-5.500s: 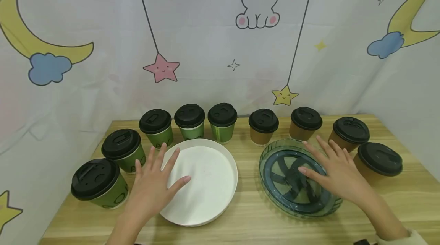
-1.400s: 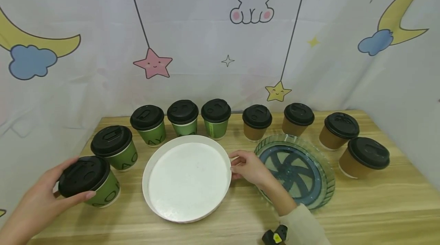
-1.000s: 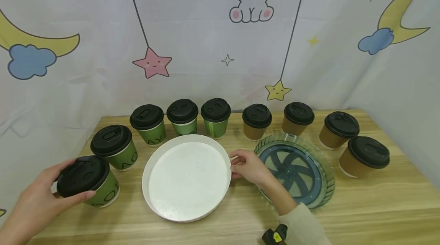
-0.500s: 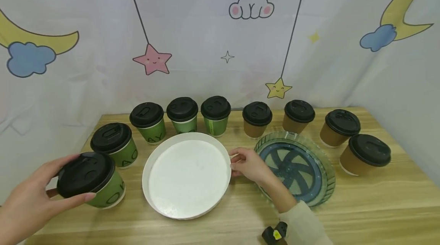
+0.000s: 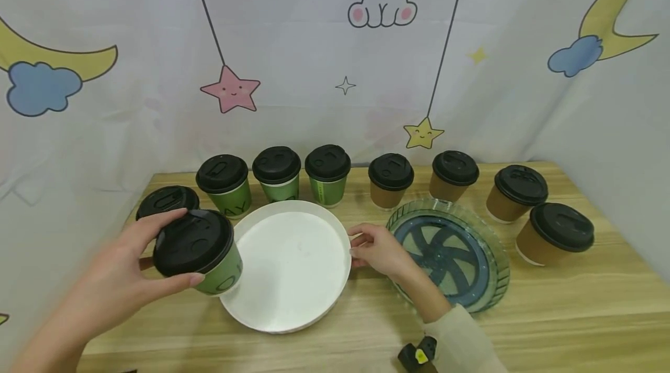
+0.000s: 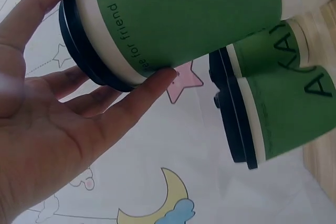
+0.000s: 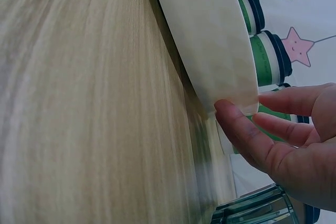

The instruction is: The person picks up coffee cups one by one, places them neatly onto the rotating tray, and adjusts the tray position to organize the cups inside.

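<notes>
Green lidded cup [image 5: 201, 252] hangs over the white tray's [image 5: 293, 326] left rim, gripped near its lid by the left hand [image 5: 117, 280]; a loose lid could probably pop. Right hand [image 5: 379, 249] pinches the tray's edge.

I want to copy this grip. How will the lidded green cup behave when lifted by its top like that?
The green cup probably handles light: the left hand carries it tilted by fingertips alone. Gripped round the black lid, it might slip off the lid if that fits loosely.
</notes>
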Tool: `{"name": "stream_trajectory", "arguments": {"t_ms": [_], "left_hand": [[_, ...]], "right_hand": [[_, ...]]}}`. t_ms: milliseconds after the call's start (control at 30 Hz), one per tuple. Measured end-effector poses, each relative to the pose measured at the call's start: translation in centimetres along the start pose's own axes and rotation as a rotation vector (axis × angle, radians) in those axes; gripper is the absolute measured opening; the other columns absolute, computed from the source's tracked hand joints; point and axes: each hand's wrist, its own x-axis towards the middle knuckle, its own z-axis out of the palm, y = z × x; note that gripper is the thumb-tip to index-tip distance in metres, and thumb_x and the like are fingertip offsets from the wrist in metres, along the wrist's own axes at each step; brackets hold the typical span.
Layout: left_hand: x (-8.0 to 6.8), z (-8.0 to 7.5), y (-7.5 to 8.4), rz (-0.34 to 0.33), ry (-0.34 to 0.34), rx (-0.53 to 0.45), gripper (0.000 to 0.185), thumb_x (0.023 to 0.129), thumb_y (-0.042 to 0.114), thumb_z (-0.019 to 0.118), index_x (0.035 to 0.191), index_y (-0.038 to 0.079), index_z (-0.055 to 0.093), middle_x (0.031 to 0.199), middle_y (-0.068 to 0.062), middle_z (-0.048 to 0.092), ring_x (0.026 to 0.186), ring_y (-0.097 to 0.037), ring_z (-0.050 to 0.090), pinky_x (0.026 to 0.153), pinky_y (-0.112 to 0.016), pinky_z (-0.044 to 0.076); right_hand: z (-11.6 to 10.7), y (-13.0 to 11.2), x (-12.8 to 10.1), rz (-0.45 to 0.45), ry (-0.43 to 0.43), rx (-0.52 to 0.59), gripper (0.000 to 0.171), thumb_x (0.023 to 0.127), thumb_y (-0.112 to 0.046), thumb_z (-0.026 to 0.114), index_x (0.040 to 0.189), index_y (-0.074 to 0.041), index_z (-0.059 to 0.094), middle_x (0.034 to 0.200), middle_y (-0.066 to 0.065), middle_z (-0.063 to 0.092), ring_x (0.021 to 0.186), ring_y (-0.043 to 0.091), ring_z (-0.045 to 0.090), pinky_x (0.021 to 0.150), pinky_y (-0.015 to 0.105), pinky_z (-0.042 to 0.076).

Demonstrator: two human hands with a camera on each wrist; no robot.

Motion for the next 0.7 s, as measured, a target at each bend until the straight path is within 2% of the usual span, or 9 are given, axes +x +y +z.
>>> {"name": "stream_trajectory", "arguments": {"t_ms": [267,533,700], "left_hand": [[1.7,3.2,3.3,0.038,-0.085,-0.136,0.086,0.066,0.031,0.082,0.135,0.005,0.038,0.128,-0.017,0.044,0.109,-0.034,0.049,0.078,-0.050,0.049],[2.3,6.8,5.6,0.126,-0.113,-0.134,0.080,0.065,0.025,0.083,0.131,0.003,0.043,0.127,-0.012,0.048,0.115,-0.029,0.045,0.091,-0.050,0.039],[2.5,8.0,6.5,0.150,-0.129,-0.138,0.080,0.064,0.025,0.084,0.130,0.003,0.044,0.127,-0.008,0.047,0.115,-0.025,0.045,0.092,-0.048,0.039]], "right_hand": [[0.1,0.1,0.0,-0.009,-0.003,0.011,0.033,0.085,0.011,0.053,0.118,0.009,0.052,0.093,0.021,0.057,0.075,0.024,0.063,0.067,0.035,0.054],[0.0,0.2,0.0,-0.018,-0.007,0.009,0.033,0.085,0.011,0.053,0.118,0.009,0.051,0.092,0.020,0.057,0.074,0.022,0.062,0.067,0.035,0.054],[-0.1,0.2,0.0,-0.027,-0.018,0.014,0.034,0.085,0.010,0.052,0.119,0.010,0.050,0.093,0.021,0.057,0.074,0.021,0.062,0.068,0.036,0.054]]}}
